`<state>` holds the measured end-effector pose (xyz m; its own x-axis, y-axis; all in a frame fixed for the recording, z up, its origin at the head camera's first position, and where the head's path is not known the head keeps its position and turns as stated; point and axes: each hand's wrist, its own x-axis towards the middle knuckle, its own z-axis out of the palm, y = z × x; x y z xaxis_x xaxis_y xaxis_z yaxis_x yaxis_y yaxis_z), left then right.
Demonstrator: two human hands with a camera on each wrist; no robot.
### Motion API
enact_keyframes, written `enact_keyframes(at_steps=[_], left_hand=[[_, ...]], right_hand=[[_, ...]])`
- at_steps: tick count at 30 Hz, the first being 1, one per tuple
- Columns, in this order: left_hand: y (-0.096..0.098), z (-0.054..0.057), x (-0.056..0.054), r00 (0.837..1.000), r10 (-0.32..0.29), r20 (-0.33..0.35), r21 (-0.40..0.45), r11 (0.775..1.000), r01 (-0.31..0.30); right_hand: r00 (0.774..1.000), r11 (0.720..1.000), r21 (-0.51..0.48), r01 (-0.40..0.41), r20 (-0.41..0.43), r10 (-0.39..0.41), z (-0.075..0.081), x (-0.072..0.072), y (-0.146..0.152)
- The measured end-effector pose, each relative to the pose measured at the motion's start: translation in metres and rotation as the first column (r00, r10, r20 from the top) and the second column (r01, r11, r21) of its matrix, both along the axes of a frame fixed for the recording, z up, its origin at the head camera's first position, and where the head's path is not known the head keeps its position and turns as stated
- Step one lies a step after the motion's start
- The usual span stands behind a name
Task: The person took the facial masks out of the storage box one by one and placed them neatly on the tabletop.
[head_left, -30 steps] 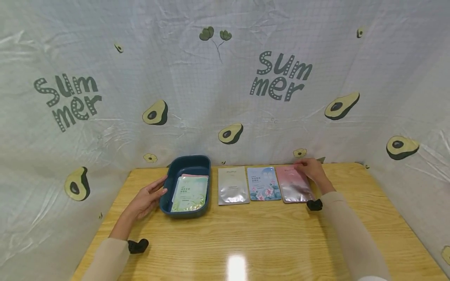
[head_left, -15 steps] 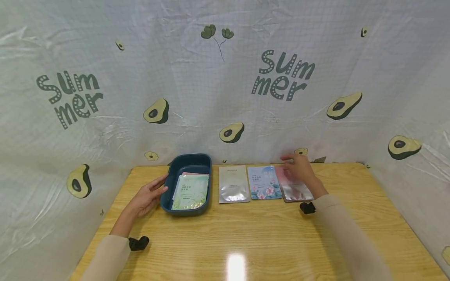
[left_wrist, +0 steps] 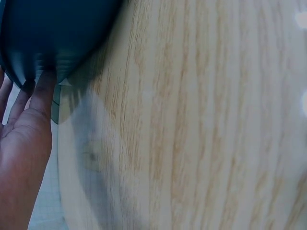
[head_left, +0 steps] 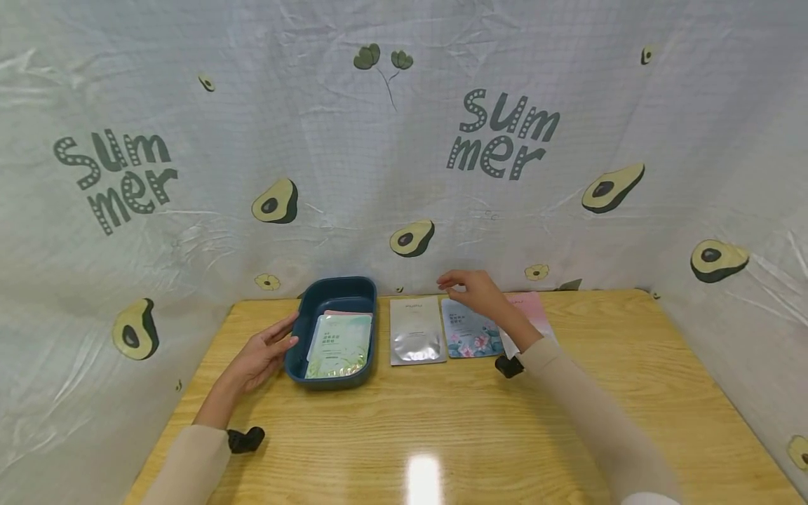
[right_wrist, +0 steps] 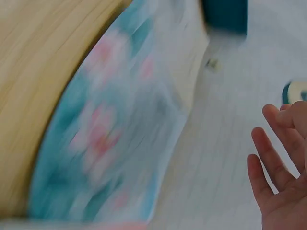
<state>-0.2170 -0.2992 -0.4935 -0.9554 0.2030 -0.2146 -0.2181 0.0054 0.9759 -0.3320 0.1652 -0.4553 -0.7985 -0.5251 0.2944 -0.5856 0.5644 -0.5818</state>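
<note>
My left hand [head_left: 260,356] rests with extended fingers against the left side of a dark blue plastic bin [head_left: 344,290]; the left wrist view shows its fingertips at the bin's wall [left_wrist: 57,36]. A green face mask sachet [head_left: 341,344] lies in the bin over a pink-edged one. To the right, a silver-beige sachet [head_left: 415,331], a blue floral sachet [head_left: 473,341] and a pink sachet [head_left: 530,306] lie in a row. Above the blue sachet hovers my right hand [head_left: 477,289], holding nothing, its fingers spread in the right wrist view. My right forearm partly hides the pink sachet.
The wooden table [head_left: 379,435] extends in front of the sachets and to their right. Behind it hangs a pale curtain [head_left: 353,175] printed with avocados and lettering. A black wrist strap piece [head_left: 246,440] sits at my left cuff.
My right hand has moved left from the pink sachet to above the blue one, with nothing in it. My left hand and the bin have stayed in place.
</note>
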Motion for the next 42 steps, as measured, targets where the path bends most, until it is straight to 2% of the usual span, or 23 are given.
enact_keyframes(at_steps=[8, 16, 24, 28, 31, 35, 39, 42], left_hand=[[-0.001, 0.000, 0.001, 1.000, -0.007, -0.009, -0.009, 1.000, 0.007], [-0.002, -0.001, 0.000, 1.000, -0.009, -0.014, 0.001, 1.000, 0.009], [-0.001, -0.003, 0.000, 1.000, -0.008, -0.014, 0.023, 1.000, 0.009], [-0.001, -0.002, 0.000, 1.000, -0.012, -0.018, 0.015, 1.000, 0.012], [-0.003, -0.002, 0.001, 0.999, -0.018, -0.028, -0.010, 1.000, 0.018], [-0.003, -0.001, 0.000, 0.999, -0.031, -0.029, -0.030, 0.999, 0.030], [-0.002, 0.000, -0.001, 0.999, -0.037, -0.017, -0.032, 0.999, 0.036], [-0.002, 0.001, 0.000, 1.000, -0.028, -0.005, -0.013, 1.000, 0.028]], right_hand=[[0.993, 0.990, -0.090, -0.113, 0.012, 0.114, 0.015, -0.004, -0.068], [0.986, 0.983, -0.132, -0.129, 0.088, 0.141, 0.035, -0.009, -0.131], [0.969, 0.981, -0.129, -0.146, 0.182, 0.168, 0.035, -0.010, -0.181], [0.944, 0.984, -0.115, -0.133, 0.287, 0.161, 0.034, -0.005, -0.201], [0.925, 0.988, -0.079, -0.131, 0.349, 0.150, 0.033, -0.003, -0.216], [0.930, 0.985, 0.086, -0.147, 0.352, 0.107, 0.030, -0.003, -0.232], [0.930, 0.954, 0.252, -0.165, 0.361, 0.066, 0.027, -0.004, -0.238], [0.927, 0.930, 0.322, -0.175, 0.372, 0.046, 0.027, -0.004, -0.239]])
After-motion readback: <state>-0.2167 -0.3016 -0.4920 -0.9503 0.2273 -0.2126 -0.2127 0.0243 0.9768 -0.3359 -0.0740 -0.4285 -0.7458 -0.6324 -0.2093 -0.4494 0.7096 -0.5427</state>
